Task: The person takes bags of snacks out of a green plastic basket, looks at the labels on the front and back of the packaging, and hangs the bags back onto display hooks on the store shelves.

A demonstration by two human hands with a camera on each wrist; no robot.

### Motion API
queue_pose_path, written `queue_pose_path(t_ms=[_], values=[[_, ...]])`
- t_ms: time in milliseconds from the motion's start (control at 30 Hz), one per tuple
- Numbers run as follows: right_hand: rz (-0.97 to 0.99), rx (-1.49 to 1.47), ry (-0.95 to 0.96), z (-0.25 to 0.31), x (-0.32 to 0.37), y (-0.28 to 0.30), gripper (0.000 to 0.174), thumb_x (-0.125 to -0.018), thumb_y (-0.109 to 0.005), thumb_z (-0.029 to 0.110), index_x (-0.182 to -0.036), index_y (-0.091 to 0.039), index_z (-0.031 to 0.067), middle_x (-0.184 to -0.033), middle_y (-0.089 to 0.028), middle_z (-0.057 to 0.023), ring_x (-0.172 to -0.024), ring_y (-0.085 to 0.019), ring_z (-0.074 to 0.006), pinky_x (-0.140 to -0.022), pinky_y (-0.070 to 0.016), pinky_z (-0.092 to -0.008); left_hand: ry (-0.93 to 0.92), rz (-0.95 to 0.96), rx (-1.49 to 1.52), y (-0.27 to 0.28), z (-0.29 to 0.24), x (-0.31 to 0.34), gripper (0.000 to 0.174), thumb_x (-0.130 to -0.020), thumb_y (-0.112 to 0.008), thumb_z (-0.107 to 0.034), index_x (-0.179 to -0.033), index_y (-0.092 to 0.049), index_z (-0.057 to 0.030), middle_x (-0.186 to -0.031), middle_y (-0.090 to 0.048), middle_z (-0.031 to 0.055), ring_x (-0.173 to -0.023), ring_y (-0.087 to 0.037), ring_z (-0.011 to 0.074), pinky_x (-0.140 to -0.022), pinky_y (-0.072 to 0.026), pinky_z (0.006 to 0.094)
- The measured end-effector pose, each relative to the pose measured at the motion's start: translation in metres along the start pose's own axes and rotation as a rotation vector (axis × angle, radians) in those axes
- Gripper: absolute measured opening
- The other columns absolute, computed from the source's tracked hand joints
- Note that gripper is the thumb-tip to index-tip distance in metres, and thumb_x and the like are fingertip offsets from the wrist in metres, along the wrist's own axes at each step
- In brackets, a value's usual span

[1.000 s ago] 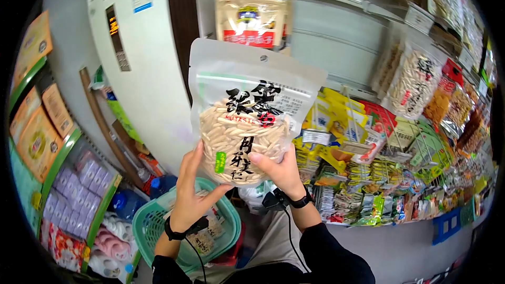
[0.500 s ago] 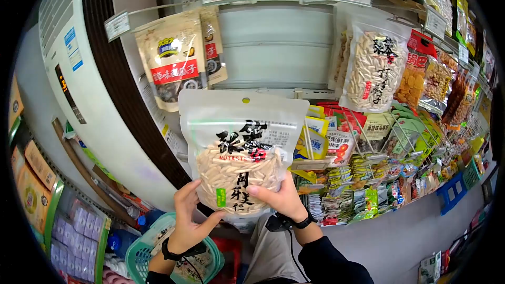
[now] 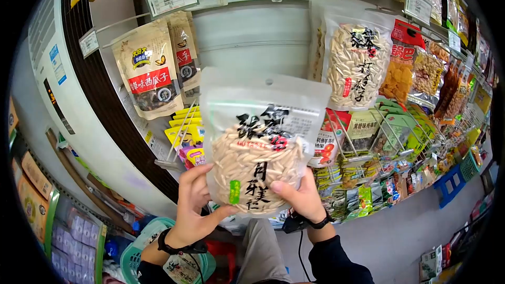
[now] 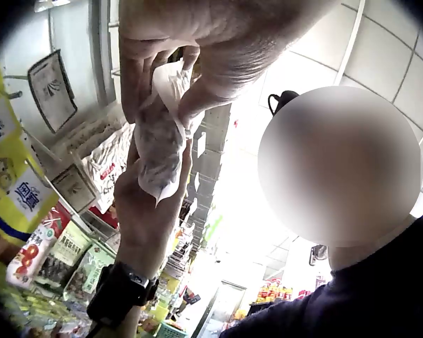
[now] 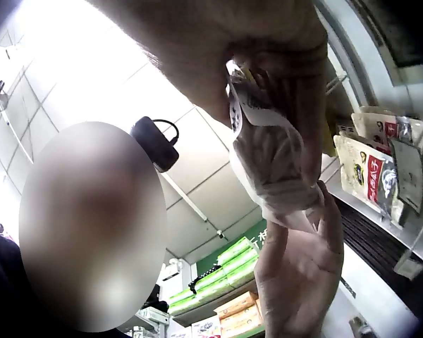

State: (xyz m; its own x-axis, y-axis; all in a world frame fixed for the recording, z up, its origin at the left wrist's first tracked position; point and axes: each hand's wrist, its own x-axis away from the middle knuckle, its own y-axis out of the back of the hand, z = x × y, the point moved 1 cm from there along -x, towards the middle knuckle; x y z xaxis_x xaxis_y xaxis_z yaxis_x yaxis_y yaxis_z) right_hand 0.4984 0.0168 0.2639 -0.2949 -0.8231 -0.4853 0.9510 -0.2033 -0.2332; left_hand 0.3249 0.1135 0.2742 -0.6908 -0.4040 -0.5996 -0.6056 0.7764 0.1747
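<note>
Both hands hold up a clear-topped bag of pale seeds [image 3: 258, 171], its black-lettered front facing the head camera. The left hand [image 3: 197, 210] grips the bag's lower left, with the thumb at the bottom edge. On the lower right, the right hand [image 3: 305, 197] pinches the bag, thumb on the front and fingers hidden behind. Seen from below in the left wrist view, the bag's bottom [image 4: 158, 144] sits between thumb and fingers. The right wrist view likewise shows the bag [image 5: 268, 158] held between the two hands.
Ahead, similar seed bags [image 3: 355, 63] and brown melon-seed pouches [image 3: 144, 73] hang on rack hooks. Small snack packets [image 3: 363, 200] fill the lower shelf at right. A green basket [image 3: 131, 257] with packages stands below left. A tall white cabinet unit [image 3: 100, 131] rises at left.
The head view has turned toward the rack, so more hanging pouches and price tags show. Both hands keep their hold on the bag, which stays raised in front.
</note>
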Motion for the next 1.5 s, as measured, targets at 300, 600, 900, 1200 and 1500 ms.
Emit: queue_pose_path(t_ms=[300,600,900,1200,1500], values=[[-0.091,0.082,0.211,0.047,0.004,0.013,0.065,-0.072,-0.063,0.0,-0.126,-0.027,0.0001,-0.117,-0.045,-0.009,-0.106,-0.046,-0.015,-0.09,-0.0372,-0.0282,-0.03,-0.042,0.142,-0.03,-0.014,-0.033,0.082,-0.072,-0.067,-0.006,-0.128,-0.008,-0.0074,-0.122,-0.038,0.0192,-0.111,-0.044,0.0244,-0.088,-0.0421,0.0354],[-0.084,0.054,0.227,0.061,0.0,0.034,0.05,-0.083,-0.048,0.007,-0.128,-0.027,-0.0027,-0.123,-0.042,-0.0102,-0.113,-0.04,-0.0154,-0.094,-0.0302,-0.0277,-0.051,-0.067,0.207,-0.044,-0.027,-0.056,0.082,-0.07,-0.068,-0.004,-0.128,-0.01,-0.0062,-0.119,-0.041,0.0193,-0.107,-0.047,0.0235,-0.087,-0.0427,0.0343],[-0.109,0.116,0.271,0.076,-0.005,0.037,0.046,-0.088,-0.044,0.015,-0.128,-0.029,-0.0033,-0.12,-0.045,-0.0088,-0.109,-0.042,-0.0122,-0.092,-0.031,-0.0255,-0.071,-0.04,0.234,-0.048,-0.033,-0.071,0.068,-0.075,-0.059,0.004,-0.126,-0.016,-0.0054,-0.116,-0.045,0.0187,-0.104,-0.049,0.0215,-0.087,-0.0402,0.0306],[-0.177,0.095,0.206,0.079,-0.019,0.046,0.045,-0.089,-0.044,0.014,-0.127,-0.03,-0.0029,-0.122,-0.043,-0.0077,-0.11,-0.041,-0.0107,-0.092,-0.031,-0.024,-0.093,-0.011,0.214,-0.048,-0.033,-0.087,0.065,-0.077,-0.057,0.003,-0.126,-0.016,-0.0059,-0.108,-0.048,0.0143,-0.098,-0.052,0.0173,-0.083,-0.0409,0.0275],[-0.159,0.038,0.236,0.076,-0.028,0.047,0.043,-0.088,-0.043,0.013,-0.126,-0.032,-0.0026,-0.12,-0.044,-0.007,-0.108,-0.043,-0.0109,-0.091,-0.0322,-0.024,-0.064,-0.007,0.227,-0.047,-0.027,-0.091,0.063,-0.078,-0.057,0.0,-0.126,-0.016,-0.0057,-0.108,-0.047,0.0143,-0.098,-0.051,0.0174,-0.084,-0.0404,0.0266]])
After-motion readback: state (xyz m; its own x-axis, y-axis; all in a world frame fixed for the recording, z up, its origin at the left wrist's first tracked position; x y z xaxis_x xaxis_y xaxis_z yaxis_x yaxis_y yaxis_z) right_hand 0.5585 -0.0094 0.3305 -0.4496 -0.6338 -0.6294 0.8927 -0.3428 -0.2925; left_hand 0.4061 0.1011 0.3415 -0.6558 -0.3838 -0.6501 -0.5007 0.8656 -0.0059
